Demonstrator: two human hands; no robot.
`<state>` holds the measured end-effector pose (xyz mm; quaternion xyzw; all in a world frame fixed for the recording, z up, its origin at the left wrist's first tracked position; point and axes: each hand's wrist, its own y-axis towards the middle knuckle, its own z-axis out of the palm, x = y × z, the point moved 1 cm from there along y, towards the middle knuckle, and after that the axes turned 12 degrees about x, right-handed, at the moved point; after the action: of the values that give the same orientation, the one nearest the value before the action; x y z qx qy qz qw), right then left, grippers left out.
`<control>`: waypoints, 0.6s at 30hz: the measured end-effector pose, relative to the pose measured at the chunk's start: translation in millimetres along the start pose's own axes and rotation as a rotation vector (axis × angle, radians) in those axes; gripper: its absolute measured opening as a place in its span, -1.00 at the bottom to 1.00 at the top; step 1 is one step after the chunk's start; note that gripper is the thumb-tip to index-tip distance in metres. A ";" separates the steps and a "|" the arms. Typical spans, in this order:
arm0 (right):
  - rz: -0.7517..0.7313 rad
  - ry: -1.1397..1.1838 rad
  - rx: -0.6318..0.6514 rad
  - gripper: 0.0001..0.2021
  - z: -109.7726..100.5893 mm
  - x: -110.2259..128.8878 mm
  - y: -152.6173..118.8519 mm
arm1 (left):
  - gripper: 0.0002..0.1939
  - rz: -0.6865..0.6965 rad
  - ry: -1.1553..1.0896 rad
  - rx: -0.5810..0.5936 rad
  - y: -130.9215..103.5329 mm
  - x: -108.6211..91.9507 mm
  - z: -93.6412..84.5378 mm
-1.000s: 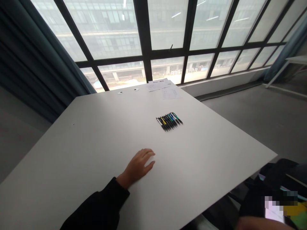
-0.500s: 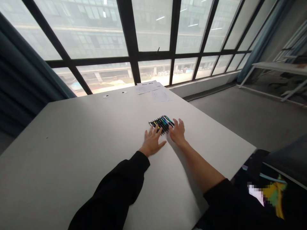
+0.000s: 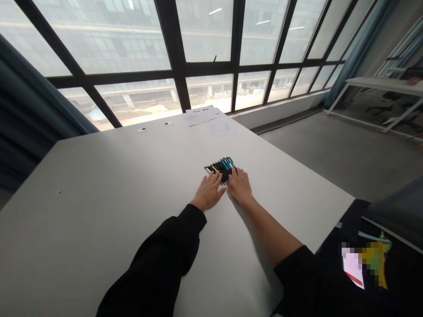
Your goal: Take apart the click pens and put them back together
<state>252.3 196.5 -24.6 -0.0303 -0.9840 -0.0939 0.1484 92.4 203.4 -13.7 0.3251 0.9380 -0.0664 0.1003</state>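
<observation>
Seeing row of pens side by side on white table, nearer than papers; got left hand at near left ends with thumb spread from fingers, right hand curled over right side, can't tell if gripping
</observation>
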 end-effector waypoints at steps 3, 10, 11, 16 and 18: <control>-0.035 -0.010 -0.018 -0.60 0.6 2.2 -2.6 | -0.37 -0.001 0.008 -0.002 -3.7 2.5 -2.3; -0.085 0.018 -0.015 -0.61 -2.4 -11.6 7.9 | -0.26 -0.045 0.023 -0.029 -6.5 3.3 -4.6; -0.080 0.026 -0.016 -0.61 -3.9 -15.8 11.2 | -0.24 -0.039 0.025 -0.032 -5.1 3.0 -5.0; -0.020 0.060 -0.019 -0.66 -6.7 -35.6 23.0 | -0.10 0.025 0.045 -0.047 14.0 0.7 -9.7; -0.004 0.075 -0.005 -0.67 -4.0 -39.3 24.3 | -0.03 0.080 0.060 -0.037 25.7 0.9 -12.3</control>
<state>293.1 218.3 -28.2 -0.0251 -0.9775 -0.0980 0.1850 105.9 226.3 -3.5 0.3622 0.9279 -0.0350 0.0808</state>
